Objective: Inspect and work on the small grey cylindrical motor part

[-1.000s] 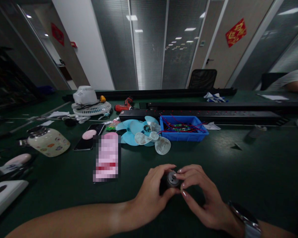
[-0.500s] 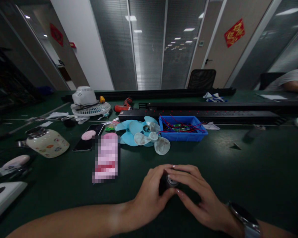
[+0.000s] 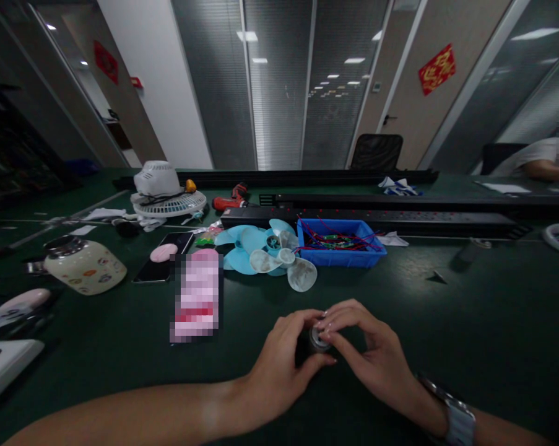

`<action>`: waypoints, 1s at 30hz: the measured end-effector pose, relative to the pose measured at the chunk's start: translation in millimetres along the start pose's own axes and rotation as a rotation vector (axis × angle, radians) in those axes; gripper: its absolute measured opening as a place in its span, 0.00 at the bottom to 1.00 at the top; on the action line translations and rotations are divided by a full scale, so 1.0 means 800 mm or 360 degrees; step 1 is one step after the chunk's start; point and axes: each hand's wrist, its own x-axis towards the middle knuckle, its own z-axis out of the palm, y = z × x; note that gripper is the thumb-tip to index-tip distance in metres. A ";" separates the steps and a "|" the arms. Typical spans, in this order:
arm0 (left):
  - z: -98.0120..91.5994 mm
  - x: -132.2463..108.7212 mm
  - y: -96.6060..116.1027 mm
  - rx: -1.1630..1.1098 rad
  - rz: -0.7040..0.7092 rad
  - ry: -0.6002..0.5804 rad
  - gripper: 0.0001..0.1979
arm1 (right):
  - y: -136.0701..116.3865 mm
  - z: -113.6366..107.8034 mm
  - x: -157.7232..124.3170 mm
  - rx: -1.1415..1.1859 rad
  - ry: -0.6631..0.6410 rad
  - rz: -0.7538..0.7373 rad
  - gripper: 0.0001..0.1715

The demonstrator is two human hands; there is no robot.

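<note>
A small dark cylinder with a round metallic top (image 3: pixel 317 341) stands on the green table, close to its front edge. My left hand (image 3: pixel 288 359) is curled around its side, thumb in front and fingers behind. Over the top of that cylinder, my right hand (image 3: pixel 372 347) has its thumb and fingertips drawn together on the rim. Most of the cylinder's body is hidden by the hands. Beyond them lie a whitish fan blade (image 3: pixel 286 259) and light blue fan blades (image 3: pixel 244 248), beside a blue bin (image 3: pixel 342 254) of wires and green circuit boards.
Leftward are a pink pouch (image 3: pixel 196 297), a phone (image 3: pixel 182 243), a cream kettle (image 3: pixel 91 267) and a white fan (image 3: pixel 161 186). A red power drill (image 3: pixel 230 199) and long black bars (image 3: pixel 400 220) lie behind. A cylindrical can (image 3: pixel 472 253) stands right. Another person (image 3: pixel 525 161) sits far right.
My right hand has risen slightly and brought its thumb and fingers together onto the cylinder's top; before, it cupped the side. My left hand stays around the cylinder. The view has shifted slightly.
</note>
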 end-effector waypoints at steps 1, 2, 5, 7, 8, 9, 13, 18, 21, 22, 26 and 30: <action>0.000 0.000 0.000 0.0000 -0.0003 0.0001 0.24 | 0.003 -0.001 0.001 0.0023 0.0022 0.0020 0.09; 0.000 0.000 0.000 0.0001 -0.0005 0.0005 0.24 | 0.007 -0.004 0.002 0.0038 0.0048 0.0035 0.08; 0.000 0.000 0.000 0.0012 -0.0017 0.0022 0.25 | 0.024 -0.015 0.005 0.0007 0.0154 0.0106 0.08; 0.001 0.000 -0.001 0.0025 -0.0058 0.0055 0.26 | 0.035 -0.023 0.007 -0.0057 0.0172 0.0209 0.06; 0.001 0.000 -0.001 0.0029 -0.0085 0.0082 0.26 | 0.040 -0.026 0.007 -0.0100 0.0148 0.0271 0.05; 0.001 0.000 -0.001 0.0028 -0.0111 0.0113 0.26 | 0.044 -0.029 0.008 -0.0143 0.0102 0.0334 0.05; 0.004 -0.001 -0.004 -0.0002 -0.0151 0.0230 0.25 | 0.051 -0.031 0.008 -0.0277 -0.0118 0.0443 0.03; 0.005 -0.001 -0.007 0.0005 -0.0122 0.0243 0.26 | 0.047 -0.028 0.009 -0.0377 -0.0248 0.0434 0.04; 0.005 -0.001 -0.006 0.0011 -0.0106 0.0223 0.25 | 0.044 -0.028 0.009 -0.0421 -0.0266 0.0460 0.07; 0.005 -0.002 -0.006 0.0015 -0.0099 0.0223 0.25 | 0.043 -0.028 0.009 -0.0436 -0.0270 0.0469 0.07; 0.004 -0.002 -0.005 0.0030 -0.0086 0.0235 0.25 | 0.045 -0.029 0.008 -0.0445 -0.0236 0.0468 0.03; 0.001 0.001 -0.001 0.0049 -0.0147 0.0214 0.20 | 0.044 -0.028 0.004 -0.0335 0.0096 0.0312 0.02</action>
